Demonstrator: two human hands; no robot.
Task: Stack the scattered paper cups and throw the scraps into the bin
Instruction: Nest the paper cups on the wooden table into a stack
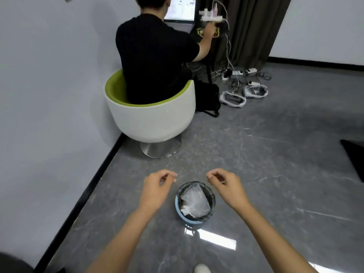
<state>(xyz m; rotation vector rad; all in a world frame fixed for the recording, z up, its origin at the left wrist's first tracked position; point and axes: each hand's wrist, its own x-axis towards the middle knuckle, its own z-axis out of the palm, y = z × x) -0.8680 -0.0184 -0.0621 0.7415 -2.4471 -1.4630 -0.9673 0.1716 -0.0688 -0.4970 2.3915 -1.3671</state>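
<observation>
1. The left hand is hovering just to the left of the bin and a little beyond it. Its fingers are loosely curled, with the thumb lying close to the forefinger, and nothing is showing in its hold.
2. The right hand is mirroring it on the other side of the bin, loosely curled in the same way and also looking empty.
3. The bin is standing on the floor between the two hands and below them, its mouth opening under the gap between the wrists. A dark liner is folding over its rim.
4. Crumpled clear and white scraps are lying inside the bin, filling it close to the top.
5. Judging from this, the scrap-throwing step is the one in hand. With both hands looking empty above a bin that is holding scraps, this drop appears finished rather than just starting.
6. No paper cups are showing anywhere near the hands, so I cannot tell whether the stacking is done or waiting.
7. The next move is probably calling for the hands to draw back from the bin and for a look at wherever the cups and any leftover scraps are lying. That place is out of view.
8. Well beyond the hands, another person is sitting in a round chair, far enough off that they are not getting in the way.
</observation>
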